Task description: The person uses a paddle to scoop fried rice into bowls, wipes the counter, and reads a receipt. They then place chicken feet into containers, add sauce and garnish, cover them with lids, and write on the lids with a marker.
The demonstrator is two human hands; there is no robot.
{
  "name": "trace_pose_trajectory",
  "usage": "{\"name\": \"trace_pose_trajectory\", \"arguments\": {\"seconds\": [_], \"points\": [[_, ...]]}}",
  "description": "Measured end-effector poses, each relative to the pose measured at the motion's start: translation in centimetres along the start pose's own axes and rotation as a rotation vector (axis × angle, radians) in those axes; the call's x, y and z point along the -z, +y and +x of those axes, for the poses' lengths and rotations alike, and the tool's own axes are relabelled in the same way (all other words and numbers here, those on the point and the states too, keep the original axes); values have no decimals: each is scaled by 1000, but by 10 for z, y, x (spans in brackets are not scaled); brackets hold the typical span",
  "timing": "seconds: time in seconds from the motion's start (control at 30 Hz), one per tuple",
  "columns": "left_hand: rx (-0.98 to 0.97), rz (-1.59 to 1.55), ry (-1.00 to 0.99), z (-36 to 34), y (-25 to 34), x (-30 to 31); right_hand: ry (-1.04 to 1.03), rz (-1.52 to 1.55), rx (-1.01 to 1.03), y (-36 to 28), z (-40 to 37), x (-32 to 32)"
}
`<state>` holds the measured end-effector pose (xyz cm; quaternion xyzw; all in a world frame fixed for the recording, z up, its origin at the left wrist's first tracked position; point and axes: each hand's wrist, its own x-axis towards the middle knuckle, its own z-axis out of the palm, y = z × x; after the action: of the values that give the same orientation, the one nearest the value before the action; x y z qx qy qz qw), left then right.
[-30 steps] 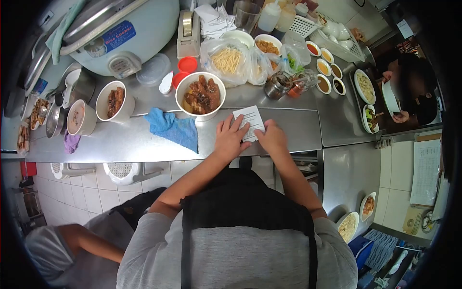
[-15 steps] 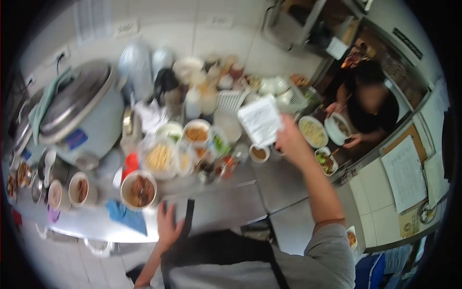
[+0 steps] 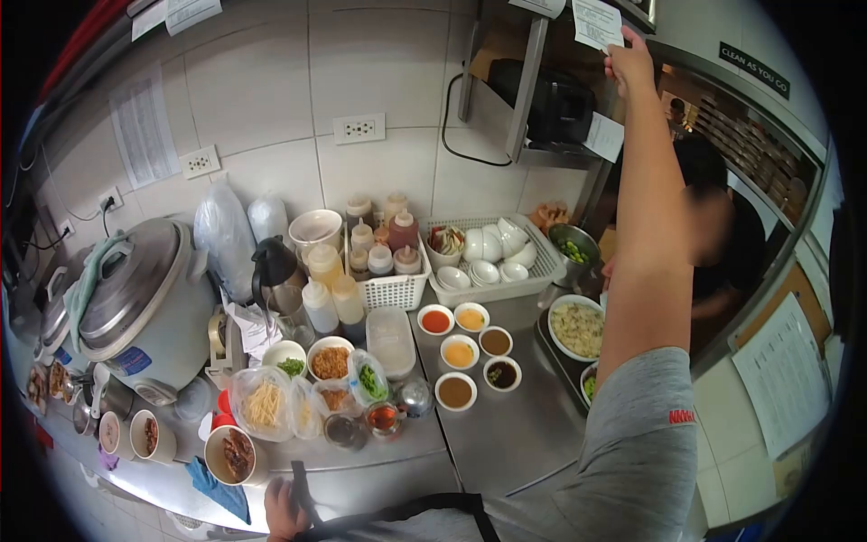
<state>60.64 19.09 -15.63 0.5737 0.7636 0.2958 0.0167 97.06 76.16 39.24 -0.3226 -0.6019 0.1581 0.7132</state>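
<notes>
High at the upper right, my right hand (image 3: 629, 63) pinches the lower edge of a printed order slip (image 3: 596, 23) beside the metal shelf. My left hand (image 3: 285, 510) rests at the counter's front edge with fingers apart, holding nothing. Nearest to it is a paper bowl of dark meat (image 3: 231, 456); a blue cloth (image 3: 219, 490) hangs over the edge there. Several small sauce cups (image 3: 460, 352) stand on the steel counter below my right arm. A white bowl of pale chopped food (image 3: 576, 327) sits on a dark tray, partly behind that arm.
Large rice cookers (image 3: 135, 307) stand at left. Squeeze bottles (image 3: 348, 303) and a basket of white bowls (image 3: 492, 262) line the wall. Bagged toppings (image 3: 264, 404) are mid-counter. A co-worker (image 3: 731, 235) is at the pass window, partly hidden by my arm.
My right hand has risen with the slip from above the counter to the shelf. The view has tilted up. The co-worker's held bowl is now out of sight behind my arm.
</notes>
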Motion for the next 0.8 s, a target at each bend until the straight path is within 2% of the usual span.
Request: {"name": "trace_pose_trajectory", "arguments": {"seconds": [0.17, 0.2, 0.23, 0.3, 0.33, 0.37, 0.43, 0.5, 0.53, 0.57, 0.7, 0.77, 0.8], "points": [[46, 119, 29, -5, -19, -16, -19, 134, 37, 28, 63, -26], [634, -375, 132, 4, -15, -22, 69, 89, -13, -6, 30, -35], [513, -277, 75, -1, -28, -27, 106, 131, -58, -13, 17, -39], [574, -364, 137, -4, -46, -37, 188, 199, -152, -16, -4, -39], [602, -379, 139, -6, -58, -41, 205, 285, -93, -7, -20, -40], [-35, 112, 191, -26, -102, -61, 222, 367, -36, 13, -42, -38], [-18, 137, 223, -31, -118, -75, 51, 487, -24, 40, -95, -27], [247, -157, 100, -26, -121, -75, 74, 536, -174, 50, -161, -22], [286, -187, 94, -22, -124, -79, 45, 419, -132, 65, -193, -15], [325, -216, 83, -20, -126, -83, 74, 425, -243, 72, -223, -11], [477, -301, 23, -9, -116, -76, 140, 616, -359, 67, -342, 11], [546, -498, 114, -6, -110, -84, 163, 656, -404, 53, -376, 21], [385, -362, 37, -7, -122, -86, 161, 662, -419, 45, -391, 27]]}}
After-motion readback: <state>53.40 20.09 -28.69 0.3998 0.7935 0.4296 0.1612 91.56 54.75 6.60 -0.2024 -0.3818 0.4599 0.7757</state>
